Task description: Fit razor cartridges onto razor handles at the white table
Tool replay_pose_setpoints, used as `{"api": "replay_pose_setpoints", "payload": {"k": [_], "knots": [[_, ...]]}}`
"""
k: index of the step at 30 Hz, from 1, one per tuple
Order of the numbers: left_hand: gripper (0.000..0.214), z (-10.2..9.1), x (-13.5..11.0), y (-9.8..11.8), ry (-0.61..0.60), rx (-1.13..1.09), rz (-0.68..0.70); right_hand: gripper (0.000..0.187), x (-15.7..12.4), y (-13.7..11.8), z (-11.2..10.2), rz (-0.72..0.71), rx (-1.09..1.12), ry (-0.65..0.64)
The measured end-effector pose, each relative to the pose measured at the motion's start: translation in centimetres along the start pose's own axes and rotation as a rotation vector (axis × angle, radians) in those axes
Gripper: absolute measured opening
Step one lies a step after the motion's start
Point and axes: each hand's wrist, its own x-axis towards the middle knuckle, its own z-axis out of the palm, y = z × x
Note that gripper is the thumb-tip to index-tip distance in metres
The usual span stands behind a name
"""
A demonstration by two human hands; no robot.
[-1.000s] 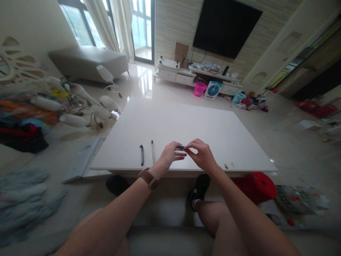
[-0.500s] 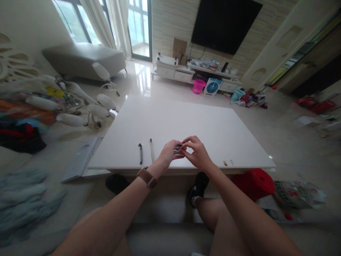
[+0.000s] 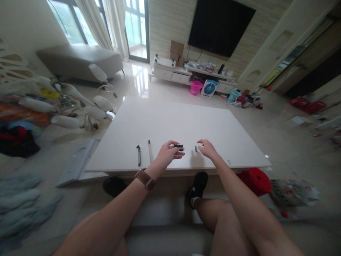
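Left hand [image 3: 166,152] pinching black piece [image 3: 178,145], presumably steadying it
Right hand [image 3: 209,148] is hovering, fingers spread (green piece [image 3: 195,148] just beside).

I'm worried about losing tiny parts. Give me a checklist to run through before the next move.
1. Left-hand grip on the black piece: ok, fingers hold it.
2. Right-hand grip on the small dark piece: cannot tell; it shows beside the thumb, contact unclear.
3. Hands apart: ok, a gap shows between them.
4. Dark thin tool on the table: ok, apart from the left hand.
5. Pale stick apart from the left wrist: cannot tell; its near end is hidden.
6. Tiny pale bit away from the edge: not ok, near it.
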Motion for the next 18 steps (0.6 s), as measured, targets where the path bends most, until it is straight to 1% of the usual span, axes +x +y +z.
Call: {"api": "replay_pose_setpoints", "payload": {"k": [3, 6, 8, 13, 18], "knots": [[0.014, 0.0, 0.0, 0.2, 0.001, 0.001, 0.012, 0.030, 0.5, 1.1, 2.1, 0.026, -0.054, -0.100], [0.012, -0.1, -0.1, 0.4, 0.007, 0.004, 0.019, 0.034, 1.0, 1.0, 3.6, 0.028, -0.095, -0.154], [0.012, -0.3, 0.0, 0.5, 0.013, 0.001, 0.016, 0.032, 1.4, 0.8, 4.2, 0.027, -0.116, -0.173], [0.014, -0.5, 0.1, 0.7, 0.028, 0.000, 0.025, 0.024, 1.9, 0.3, 5.0, 0.049, -0.151, -0.178], [0.014, -0.4, 0.1, 0.9, 0.034, -0.026, 0.049, 0.022, 1.6, -0.3, 5.0, 0.060, -0.163, -0.179]]}}
